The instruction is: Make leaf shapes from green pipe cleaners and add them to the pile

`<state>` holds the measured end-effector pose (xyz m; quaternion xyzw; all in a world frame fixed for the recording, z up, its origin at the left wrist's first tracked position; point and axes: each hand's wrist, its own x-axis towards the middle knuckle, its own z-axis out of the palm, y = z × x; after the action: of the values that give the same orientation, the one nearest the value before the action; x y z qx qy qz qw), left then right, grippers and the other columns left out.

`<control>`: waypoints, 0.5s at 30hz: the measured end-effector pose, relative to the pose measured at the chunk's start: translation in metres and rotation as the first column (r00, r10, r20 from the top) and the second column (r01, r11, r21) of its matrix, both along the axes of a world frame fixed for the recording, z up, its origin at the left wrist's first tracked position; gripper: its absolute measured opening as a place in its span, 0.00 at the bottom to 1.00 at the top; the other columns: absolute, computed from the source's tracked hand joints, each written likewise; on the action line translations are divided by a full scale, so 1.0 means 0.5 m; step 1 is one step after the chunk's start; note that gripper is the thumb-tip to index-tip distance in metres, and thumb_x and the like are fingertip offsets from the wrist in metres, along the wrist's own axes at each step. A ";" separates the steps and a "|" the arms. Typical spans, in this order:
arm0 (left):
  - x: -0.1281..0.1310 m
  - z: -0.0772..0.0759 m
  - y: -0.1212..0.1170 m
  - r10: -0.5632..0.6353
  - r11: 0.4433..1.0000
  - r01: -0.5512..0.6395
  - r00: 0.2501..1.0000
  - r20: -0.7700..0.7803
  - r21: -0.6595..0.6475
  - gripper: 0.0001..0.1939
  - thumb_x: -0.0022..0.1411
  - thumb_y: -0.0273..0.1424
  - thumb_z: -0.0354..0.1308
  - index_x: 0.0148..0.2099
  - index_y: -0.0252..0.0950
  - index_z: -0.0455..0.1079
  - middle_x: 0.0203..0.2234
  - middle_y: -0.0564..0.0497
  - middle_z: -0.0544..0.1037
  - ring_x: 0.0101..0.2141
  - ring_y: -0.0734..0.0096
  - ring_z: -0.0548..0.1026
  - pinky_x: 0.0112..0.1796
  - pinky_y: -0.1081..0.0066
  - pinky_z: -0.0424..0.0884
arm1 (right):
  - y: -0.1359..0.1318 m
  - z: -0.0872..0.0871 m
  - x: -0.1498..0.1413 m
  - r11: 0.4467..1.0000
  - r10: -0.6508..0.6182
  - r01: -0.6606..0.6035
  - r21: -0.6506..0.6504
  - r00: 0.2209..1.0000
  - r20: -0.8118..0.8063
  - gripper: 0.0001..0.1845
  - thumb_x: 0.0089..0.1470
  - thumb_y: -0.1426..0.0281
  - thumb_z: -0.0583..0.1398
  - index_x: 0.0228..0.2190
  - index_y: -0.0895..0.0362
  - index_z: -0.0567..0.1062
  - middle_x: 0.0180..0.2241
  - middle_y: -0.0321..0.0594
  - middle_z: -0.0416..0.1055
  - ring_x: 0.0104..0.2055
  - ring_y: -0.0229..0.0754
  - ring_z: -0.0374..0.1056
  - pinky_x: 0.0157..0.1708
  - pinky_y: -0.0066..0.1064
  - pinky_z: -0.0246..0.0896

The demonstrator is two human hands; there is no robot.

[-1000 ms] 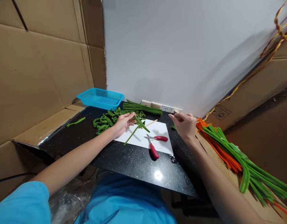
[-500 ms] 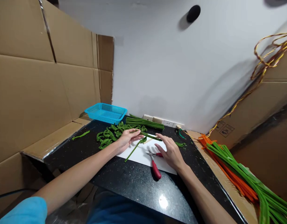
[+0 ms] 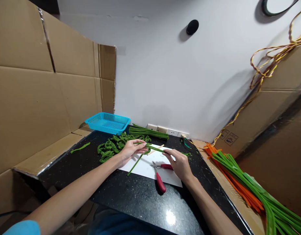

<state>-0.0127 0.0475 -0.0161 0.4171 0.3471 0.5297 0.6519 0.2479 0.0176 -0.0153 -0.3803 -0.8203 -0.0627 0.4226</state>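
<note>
A fuzzy green pipe cleaner (image 3: pixel 153 148) stretches between my two hands above a white sheet of paper (image 3: pixel 170 179). My left hand (image 3: pixel 131 151) pinches it near a bend, and a free length hangs down toward the paper's left edge. At the other end, the fingertips of my right hand (image 3: pixel 177 160) are closed on it. Red-handled pliers (image 3: pixel 160 182) lie on the paper with their jaws apart, just left of my right hand. A thin wooden stick (image 3: pixel 157 149) rests on the paper behind the pipe cleaner.
Looped green pipe-cleaner pieces (image 3: pixel 112 146) are heaped left of the paper. Behind them are a blue plastic basket (image 3: pixel 107 122) and a bundle of straight green pipe cleaners (image 3: pixel 149 132). Orange pipe cleaners (image 3: pixel 243 187) and bright green ones (image 3: pixel 248 174) lie on cardboard at the right.
My right fingers, spread half a second ago, have closed on the right end of the pipe cleaner. The view has shifted slightly. My left hand keeps its pinch.
</note>
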 end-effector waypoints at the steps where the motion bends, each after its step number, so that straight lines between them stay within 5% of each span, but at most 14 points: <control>1: -0.001 0.001 -0.001 -0.005 1.000 0.005 1.000 -0.006 0.011 0.16 0.55 0.27 0.75 0.43 0.28 0.77 0.34 0.40 0.85 0.35 0.63 0.86 0.33 0.77 0.81 | 0.000 -0.001 -0.002 1.000 0.004 -0.004 -0.007 1.000 0.000 0.15 0.70 0.62 0.56 0.40 0.55 0.81 0.35 0.44 0.81 0.36 0.44 0.78 0.39 0.34 0.73; 15: 0.006 -0.006 -0.006 -0.041 0.991 0.055 0.993 -0.113 0.121 0.22 0.44 0.38 0.80 0.37 0.29 0.79 0.34 0.42 0.84 0.34 0.59 0.85 0.34 0.72 0.79 | -0.003 0.006 -0.042 0.993 0.068 -0.069 -0.094 0.998 -0.014 0.09 0.66 0.67 0.59 0.43 0.54 0.79 0.38 0.44 0.81 0.38 0.46 0.78 0.40 0.37 0.73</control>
<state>-0.0097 0.0447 -0.0188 0.4937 0.3388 0.5107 0.6170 0.2269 0.0161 -0.0124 -0.3717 -0.8325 -0.0073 0.4107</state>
